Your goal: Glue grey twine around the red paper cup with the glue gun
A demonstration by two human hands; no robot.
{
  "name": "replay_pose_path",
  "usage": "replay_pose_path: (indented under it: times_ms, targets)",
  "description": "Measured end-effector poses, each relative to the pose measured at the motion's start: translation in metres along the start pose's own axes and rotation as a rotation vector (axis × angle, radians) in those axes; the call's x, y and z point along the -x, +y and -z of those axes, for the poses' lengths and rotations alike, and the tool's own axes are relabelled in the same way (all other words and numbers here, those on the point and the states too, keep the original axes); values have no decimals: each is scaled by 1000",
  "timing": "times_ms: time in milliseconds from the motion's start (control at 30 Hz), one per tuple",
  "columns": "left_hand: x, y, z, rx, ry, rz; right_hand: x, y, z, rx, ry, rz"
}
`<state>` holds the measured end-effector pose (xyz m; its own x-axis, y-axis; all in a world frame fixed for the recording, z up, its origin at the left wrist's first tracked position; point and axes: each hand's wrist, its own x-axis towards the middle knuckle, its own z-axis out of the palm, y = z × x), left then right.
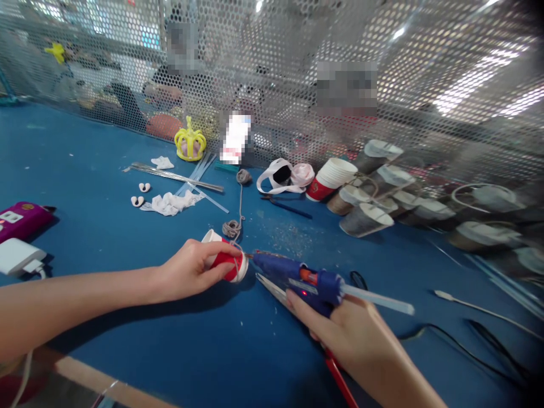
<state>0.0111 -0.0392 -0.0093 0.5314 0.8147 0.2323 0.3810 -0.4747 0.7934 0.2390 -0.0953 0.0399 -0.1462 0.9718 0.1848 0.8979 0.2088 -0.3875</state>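
Note:
My left hand (189,269) is closed around a red and white paper cup (225,262), which lies tilted on its side just above the table. Grey-brown yarn (232,228) runs from a small coil on the table onto the cup. A blue hot glue gun (293,277) is gripped in my right hand (346,334), its nozzle close to the cup's end. From its back sticks a clear glue stick (378,299), and a red light glows on its side. Below the gun, long-nosed pliers or scissors (272,288) with a red handle lie by my right hand, partly hidden.
Yarn-wrapped cups (366,220) stand at the right, beside stacked paper cups (334,177). Behind them rises a perforated metal screen (272,62). A yellow crown (190,143), metal rods (178,177) and dark tweezers (291,208) lie farther back. Black cable (450,334) crosses the right side.

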Motion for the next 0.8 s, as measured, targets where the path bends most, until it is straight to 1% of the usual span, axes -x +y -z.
replay_pose_path:
  times_ms: [200, 300, 333, 400, 467, 500, 533, 600, 633, 700, 800]
  targets:
    - [1, 2, 1, -42, 6, -41, -7, -11, 3, -161, -132, -269]
    - [1, 3, 1, -15, 10, -70, -12, -7, 1, -268, -207, -439]
    - [1, 3, 2, -5, 16, -86, -14, -3, 0, -321, -209, -476]
    - [2, 3, 2, -3, 37, -137, -20, 7, 1, -458, -146, -485]
    - [2, 2, 3, -15, 62, -202, -28, 19, 4, -591, 2, -439]
    - [2, 1, 3, -38, 78, -248, -33, 25, 5, -634, 56, -442]
    - [3, 1, 3, -74, 94, -291, -37, 31, 6, -659, 80, -458]
    - [3, -1, 4, -128, 142, -349, -47, 41, 7, -657, 68, -492]
    - [4, -2, 3, -151, 160, -370, -52, 45, 6, -609, 26, -503]
    - [5, -3, 3, -188, 183, -397, -61, 52, 2, -554, 2, -523]
    - [7, -3, 2, -209, 174, -451, -72, 62, -10, -463, 3, -551]
